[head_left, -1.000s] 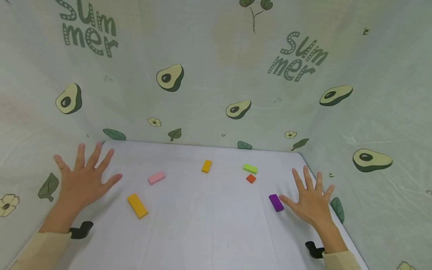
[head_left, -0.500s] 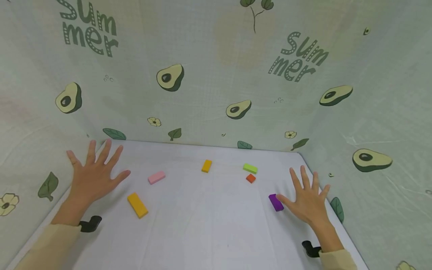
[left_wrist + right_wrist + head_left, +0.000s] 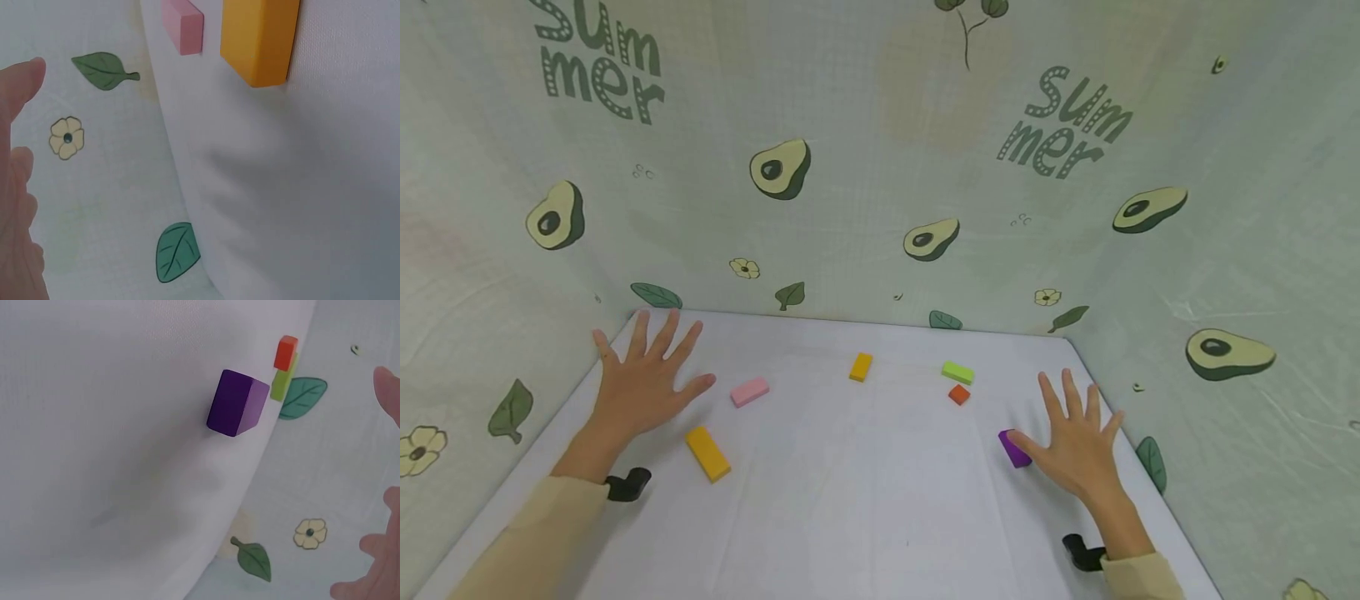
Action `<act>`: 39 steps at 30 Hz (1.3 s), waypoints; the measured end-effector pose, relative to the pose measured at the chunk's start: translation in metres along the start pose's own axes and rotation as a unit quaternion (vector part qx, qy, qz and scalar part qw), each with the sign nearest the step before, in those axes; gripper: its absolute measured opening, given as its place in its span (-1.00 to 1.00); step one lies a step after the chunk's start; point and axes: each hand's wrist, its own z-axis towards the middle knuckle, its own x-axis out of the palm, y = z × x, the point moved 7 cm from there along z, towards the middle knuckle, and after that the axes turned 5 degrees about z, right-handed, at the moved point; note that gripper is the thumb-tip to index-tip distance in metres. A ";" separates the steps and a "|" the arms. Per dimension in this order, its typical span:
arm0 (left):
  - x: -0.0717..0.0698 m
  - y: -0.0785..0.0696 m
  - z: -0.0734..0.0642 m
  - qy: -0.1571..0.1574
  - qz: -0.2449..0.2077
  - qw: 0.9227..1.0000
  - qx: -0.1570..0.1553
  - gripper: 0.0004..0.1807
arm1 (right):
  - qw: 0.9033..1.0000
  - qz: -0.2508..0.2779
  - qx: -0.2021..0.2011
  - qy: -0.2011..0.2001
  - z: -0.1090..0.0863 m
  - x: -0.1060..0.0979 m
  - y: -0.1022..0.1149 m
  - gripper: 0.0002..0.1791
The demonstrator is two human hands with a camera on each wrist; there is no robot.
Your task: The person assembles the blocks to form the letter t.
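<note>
My left hand (image 3: 638, 390) is spread over the table's left side with straight fingers and holds nothing. Just right of its thumb lies a pink block (image 3: 749, 392), and nearer to me a larger yellow block (image 3: 707, 454); both also show at the top of the left wrist view. On the right, my spread right hand (image 3: 1078, 450) is raised over the table, fingers apart and empty. Its thumb overlaps a purple block (image 3: 1015, 448) in the head view, while the right wrist view has that purple block (image 3: 237, 403) standing apart from the fingers.
Toward the back of the white table (image 3: 865, 517) lie a small yellow block (image 3: 861, 367), a lime green block (image 3: 958, 372) and an orange-red block (image 3: 958, 394). A printed cloth (image 3: 850, 108) with avocados rises behind and along both sides.
My left hand has moved right, from the table's left edge toward the pink block. The right hand has drifted slightly left, its thumb now covering part of the purple block. The blocks stay put.
</note>
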 end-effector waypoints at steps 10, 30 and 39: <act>0.019 -0.013 0.012 0.029 -0.039 0.999 0.005 0.06 | 1.000 0.007 0.026 0.010 -0.002 0.006 0.002 0.26; 0.045 -0.027 0.017 0.131 -0.153 0.980 0.002 0.06 | 0.992 0.095 0.079 0.036 -0.004 0.015 0.000 0.26; 0.054 -0.030 0.020 0.163 -0.205 0.965 -0.007 0.08 | 0.981 0.167 0.090 0.045 -0.004 0.020 -0.004 0.21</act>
